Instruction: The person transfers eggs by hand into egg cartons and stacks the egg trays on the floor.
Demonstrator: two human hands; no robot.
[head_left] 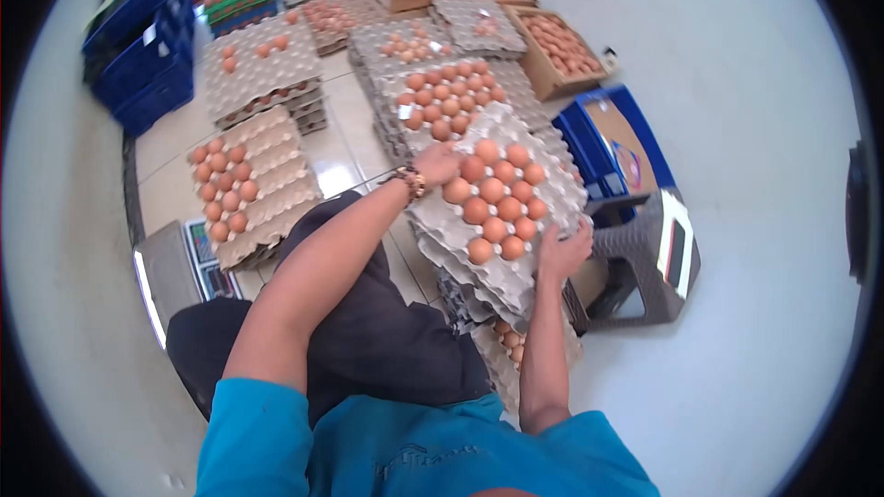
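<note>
A grey cardboard egg tray (560, 186) with several brown eggs (493, 190) grouped in its middle lies tilted in front of me, on top of a stack of trays (460, 262). My left hand (437, 166) holds the tray's left edge, its fingers beside the nearest eggs. At the lower right edge, my right hand (565, 250) grips the same tray, with its thumb on the upper side and some fingers hidden. Just beyond it, another egg tray (419, 135) carries several brown eggs. A partly filled tray (284, 186) stands to my left.
A digital scale (184, 262) is at the left by my knee. A dark plastic stool (635, 262) and a blue crate (589, 143) stand at the right. Wooden boxes (539, 83) of eggs, tray stacks (267, 83) and blue bins (152, 64) sit farther back.
</note>
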